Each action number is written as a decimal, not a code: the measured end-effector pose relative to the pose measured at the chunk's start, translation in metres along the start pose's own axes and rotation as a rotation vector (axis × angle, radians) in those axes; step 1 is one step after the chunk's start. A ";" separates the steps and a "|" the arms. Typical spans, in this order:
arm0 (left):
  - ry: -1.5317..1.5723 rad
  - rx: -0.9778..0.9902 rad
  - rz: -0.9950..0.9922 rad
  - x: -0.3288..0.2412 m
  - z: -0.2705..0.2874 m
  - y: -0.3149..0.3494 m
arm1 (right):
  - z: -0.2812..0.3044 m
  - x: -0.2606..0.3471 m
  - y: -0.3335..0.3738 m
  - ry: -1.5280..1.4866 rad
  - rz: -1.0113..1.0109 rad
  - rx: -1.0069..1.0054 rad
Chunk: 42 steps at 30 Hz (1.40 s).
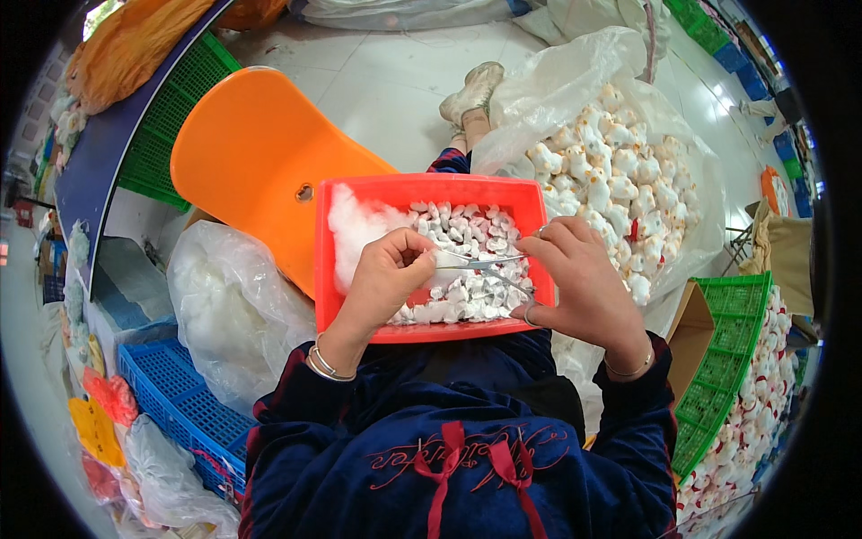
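Seen in the left hand (392, 268), pinched between thumb and fingers: a white piece (448, 259). Seen in the right hand (579, 283): a metal tool (485, 264) with scissor-type loops, held with handles spread apart and working end at the white piece. Cannot tell the exact form of the tip, too small to make out.

Located beneath both hands, over the lap: a red tray (422, 335). Contained therein: white stuffing (352, 225) heaped at the left side, and many loose pale shapes (462, 225) across the middle and right, partly covered by hands and tool.

Noted beside the tray on the left, crowding that side: an orange chair (260, 162) with a hole in it. Below the chair: a clear bag (224, 310) of white fluff, next to a blue crate (171, 368). Behind the chair: a green crate (171, 126).

Noted near the tray at upper right: a large translucent bag (539, 94), filled with white plush items (620, 175). Farther right: a cardboard box (696, 328) beside a green basket (718, 395), with white-and-red items (743, 404) along its outer side.

Observed underfoot: pale, glossy tiled floor (395, 81), with a light shoe (476, 92) beyond the tray.
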<state>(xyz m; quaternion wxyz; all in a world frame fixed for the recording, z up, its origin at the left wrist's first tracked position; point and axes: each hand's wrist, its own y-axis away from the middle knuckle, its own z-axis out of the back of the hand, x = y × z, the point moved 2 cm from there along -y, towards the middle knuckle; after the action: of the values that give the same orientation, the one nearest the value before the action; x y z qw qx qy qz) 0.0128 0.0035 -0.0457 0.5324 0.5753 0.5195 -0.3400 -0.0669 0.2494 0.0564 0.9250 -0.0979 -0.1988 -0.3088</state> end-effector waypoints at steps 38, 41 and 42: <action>0.034 0.023 -0.023 -0.002 -0.004 0.000 | -0.016 -0.016 -0.003 0.015 0.013 0.107; 0.298 -0.114 0.052 0.009 0.004 -0.005 | -0.006 -0.008 -0.005 0.054 -0.021 -0.020; 0.316 -0.111 0.066 0.010 0.003 -0.005 | -0.008 -0.005 -0.004 0.076 -0.005 -0.025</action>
<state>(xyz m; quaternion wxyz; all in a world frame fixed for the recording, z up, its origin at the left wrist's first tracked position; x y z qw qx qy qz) 0.0105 0.0022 -0.0572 0.4861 0.6080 0.5955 -0.1984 -0.0703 0.2459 0.0472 0.9298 -0.0974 -0.1600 -0.3170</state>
